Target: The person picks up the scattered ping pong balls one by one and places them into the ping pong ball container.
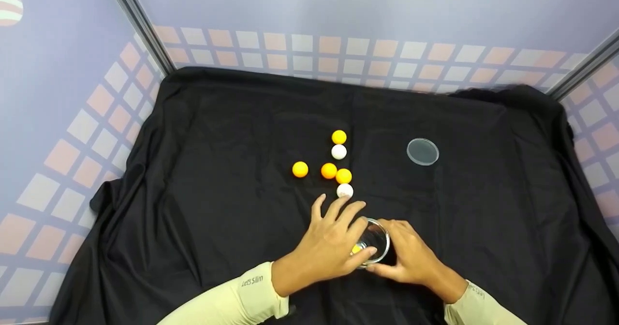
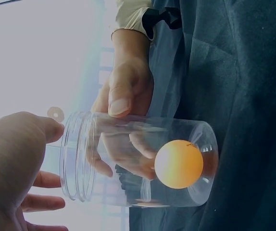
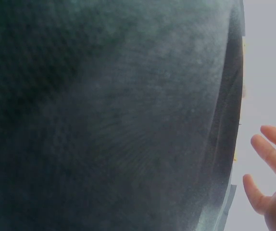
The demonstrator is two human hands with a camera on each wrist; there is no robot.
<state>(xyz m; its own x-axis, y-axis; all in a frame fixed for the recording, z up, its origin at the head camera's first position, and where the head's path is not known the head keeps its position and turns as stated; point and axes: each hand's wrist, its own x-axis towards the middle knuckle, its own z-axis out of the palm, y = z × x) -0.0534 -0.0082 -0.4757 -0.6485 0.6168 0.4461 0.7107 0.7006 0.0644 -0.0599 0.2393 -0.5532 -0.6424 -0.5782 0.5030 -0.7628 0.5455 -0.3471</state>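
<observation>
1. Right hand point(image 1: 411, 250) has a proper hold on the clear screw-neck jar point(image 1: 377, 240), thumb on the near side of it, fingers round the far side.
2. Left hand point(image 1: 333, 243) is over the jar's mouth, fingers spread, nothing held as far as I can see. Thumb's right at the rim; can't tell if it's touching.
3. One orange ping-pong ball point(image 2: 179, 164) is inside the jar, down near its base.
4. So my read: this is the loading step, and that ball's been let go.
5. Outside, beyond the jar and off to its left, there are four loose orange balls point(image 1: 300, 169) and two white balls point(image 1: 345, 188). The closer white one is just past the jar, partly behind the left fingertips.
6. Clear round lid point(image 1: 422, 152) lies on the black cloth point(image 1: 232, 180), beyond the jar and to its right.
7. IMO the next move calls for getting the left hand clear of the mouth, then a light pinch on that closest white ball, jar held steady.
</observation>
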